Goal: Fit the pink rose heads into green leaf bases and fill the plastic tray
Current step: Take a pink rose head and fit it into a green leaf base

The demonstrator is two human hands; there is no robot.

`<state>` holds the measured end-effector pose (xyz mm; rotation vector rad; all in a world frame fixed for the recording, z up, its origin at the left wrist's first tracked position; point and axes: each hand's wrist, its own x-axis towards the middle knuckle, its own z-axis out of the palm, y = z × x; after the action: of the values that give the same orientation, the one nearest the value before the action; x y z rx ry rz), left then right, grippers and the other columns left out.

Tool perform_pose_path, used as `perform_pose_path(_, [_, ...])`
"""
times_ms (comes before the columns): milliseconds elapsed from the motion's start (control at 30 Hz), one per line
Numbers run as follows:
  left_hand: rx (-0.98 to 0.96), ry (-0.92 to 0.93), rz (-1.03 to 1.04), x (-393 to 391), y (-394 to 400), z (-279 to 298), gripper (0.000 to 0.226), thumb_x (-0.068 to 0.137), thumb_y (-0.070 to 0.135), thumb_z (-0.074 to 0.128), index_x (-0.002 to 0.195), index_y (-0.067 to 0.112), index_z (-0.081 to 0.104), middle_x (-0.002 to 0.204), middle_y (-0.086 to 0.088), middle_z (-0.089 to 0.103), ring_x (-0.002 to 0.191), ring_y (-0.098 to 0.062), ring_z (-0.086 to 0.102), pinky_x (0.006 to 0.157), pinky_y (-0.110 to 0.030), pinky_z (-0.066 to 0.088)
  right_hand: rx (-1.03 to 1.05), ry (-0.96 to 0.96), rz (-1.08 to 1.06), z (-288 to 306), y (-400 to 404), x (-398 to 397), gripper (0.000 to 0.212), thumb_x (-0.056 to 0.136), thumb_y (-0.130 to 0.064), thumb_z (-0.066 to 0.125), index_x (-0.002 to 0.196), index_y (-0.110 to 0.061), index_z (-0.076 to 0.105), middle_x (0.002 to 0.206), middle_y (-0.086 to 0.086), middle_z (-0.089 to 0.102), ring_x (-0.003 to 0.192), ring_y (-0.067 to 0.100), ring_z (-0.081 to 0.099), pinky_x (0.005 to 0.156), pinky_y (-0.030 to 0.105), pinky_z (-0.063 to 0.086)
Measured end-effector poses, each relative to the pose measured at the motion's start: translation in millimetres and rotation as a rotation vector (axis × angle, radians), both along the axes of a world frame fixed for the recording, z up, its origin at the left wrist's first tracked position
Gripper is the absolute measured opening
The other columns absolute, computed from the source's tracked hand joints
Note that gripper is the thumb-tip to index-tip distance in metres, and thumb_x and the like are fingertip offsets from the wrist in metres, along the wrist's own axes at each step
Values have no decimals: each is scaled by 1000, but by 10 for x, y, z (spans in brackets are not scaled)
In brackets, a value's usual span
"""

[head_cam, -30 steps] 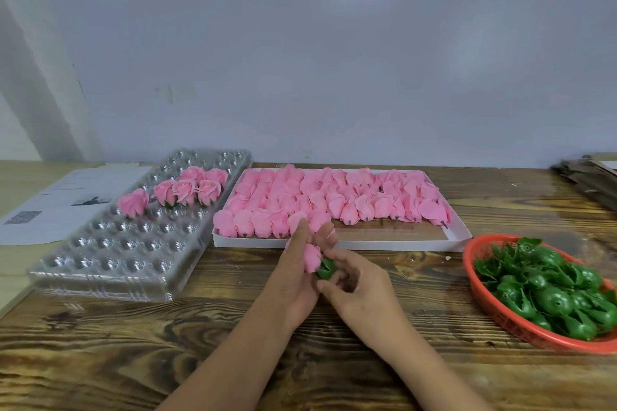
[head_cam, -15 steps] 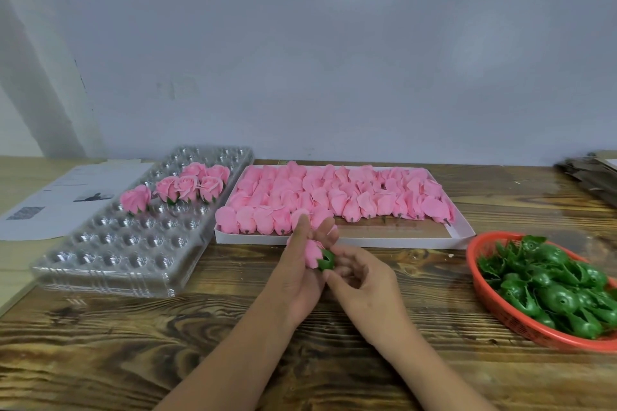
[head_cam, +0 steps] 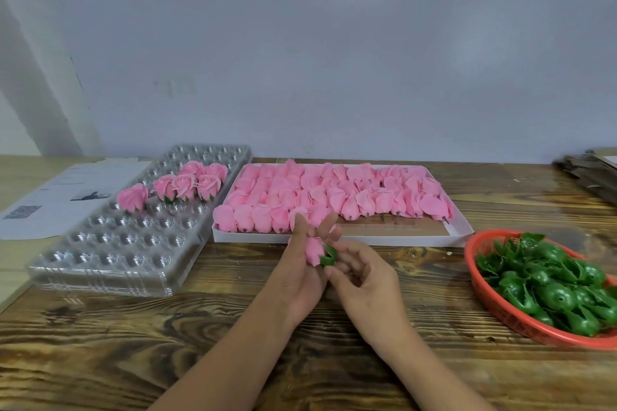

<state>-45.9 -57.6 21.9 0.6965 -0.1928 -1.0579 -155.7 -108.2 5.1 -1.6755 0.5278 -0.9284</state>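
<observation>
Pink rose head (head_cam: 313, 249) sits pinched in the left hand (head_cam: 302, 272), near the middle of the table, so the right hand (head_cam: 362, 280) can pinch and push its green leaf base (head_cam: 328, 257) on.

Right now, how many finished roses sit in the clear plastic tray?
6. One stands alone at the left; three stand in a row to its right; two are behind them. Nothing seems hidden.
</observation>
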Motion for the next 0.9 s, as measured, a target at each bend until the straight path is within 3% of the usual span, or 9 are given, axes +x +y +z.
perform_pose_path(67, [-23,27,-10,3,9,2,39,86,54,58,85,20,79,123,-2,74,123,-18,65,106,-46,48,-23,1,8,2,7,-7,48,84,9,69,101,-36,66,98,-21,74,89,2,70,82,12,51])
perform_pose_path(133, [-45,42,-29,13,27,-13,43,89,53,57,72,22,81,120,-2,75,113,-17,71,101,-45,50,-59,13,13,6,11,-9,49,84,8,69,104,-37,66,100,-24,72,91,2,69,83,11,50])
perform_pose_path(267, [-70,83,-18,28,31,-28,36,93,51,56,84,19,70,127,-3,72,108,-17,73,93,-46,52,-71,49,16,-13,-7,-9,40,84,3,72,111,-27,69,97,-23,73,90,2,68,81,8,50])
perform_pose_path(400, [-79,95,-6,27,12,-23,47,91,53,54,68,21,80,122,0,74,104,-15,74,95,-46,53,-90,46,9,-12,-11,-5,42,83,3,73,108,-30,69,96,-20,74,89,3,70,82,11,51])
perform_pose_path(467, [-68,82,-11,24,15,-11,46,90,55,54,71,21,80,121,1,75,105,-14,73,98,-47,52,-95,43,8,-10,-11,-2,42,83,2,73,107,-31,69,97,-17,75,90,3,70,84,14,53])
perform_pose_path(633, [-49,74,4,13,8,-5,33,96,52,52,88,20,56,123,-1,74,109,-17,71,84,-45,59,-91,23,-4,-5,-17,-3,46,85,6,69,103,-36,67,99,-19,74,93,2,70,85,13,51])
perform_pose_path(767, [-28,76,-22,12,-9,-29,35,95,51,53,90,18,63,117,-2,76,104,-16,73,80,-41,62,-75,4,-17,-6,-20,-8,46,85,8,68,98,-37,67,97,-19,74,94,0,70,84,12,51])
perform_pose_path(833, [-22,50,-48,4,-8,-41,44,90,54,55,84,18,80,109,-2,78,98,-15,75,87,-40,59,-75,0,-26,-5,-22,-11,46,84,8,69,95,-36,67,95,-20,74,93,-1,70,82,9,50])
perform_pose_path(900, [-15,27,-57,-4,1,-37,46,87,55,56,77,20,84,103,-1,79,95,-13,76,94,-39,54,-76,-5,-37,1,-19,-13,44,84,7,70,94,-36,67,94,-20,74,92,-1,70,81,9,50])
